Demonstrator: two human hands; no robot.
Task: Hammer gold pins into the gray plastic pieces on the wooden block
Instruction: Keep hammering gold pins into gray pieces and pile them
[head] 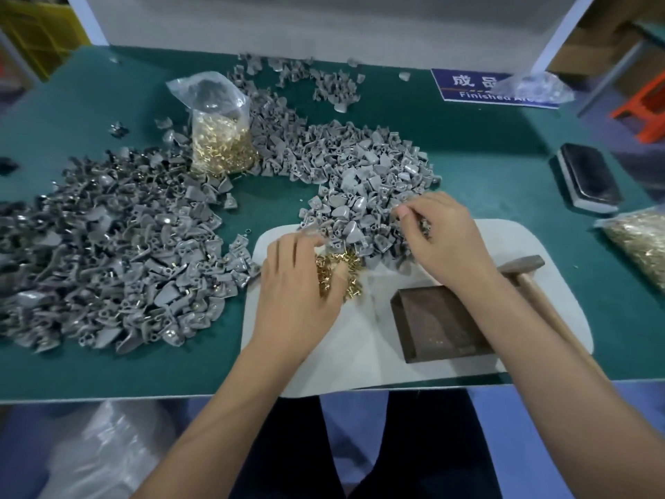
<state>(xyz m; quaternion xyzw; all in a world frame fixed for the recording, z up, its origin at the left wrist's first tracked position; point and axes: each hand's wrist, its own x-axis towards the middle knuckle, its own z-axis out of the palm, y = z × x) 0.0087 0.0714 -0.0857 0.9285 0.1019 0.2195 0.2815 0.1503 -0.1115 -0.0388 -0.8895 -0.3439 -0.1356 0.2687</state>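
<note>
The step now looks like getting the parts ready: one gray piece and one gold pin. To do it well, take just one of each, then set the piece flat on the wooden block before you reach for the hammer.

The right hand has curled fingers in the pile of gray plastic pieces. It seems to pinch one, but that is blurry, so I cannot tell for sure. The left hand lies spread over the small heap of gold pins, fingers loose and touching them.

The gray pieces are small and scoop-shaped. The block is dark and bare, just under the right wrist. The hammer lies beside that arm.
</note>
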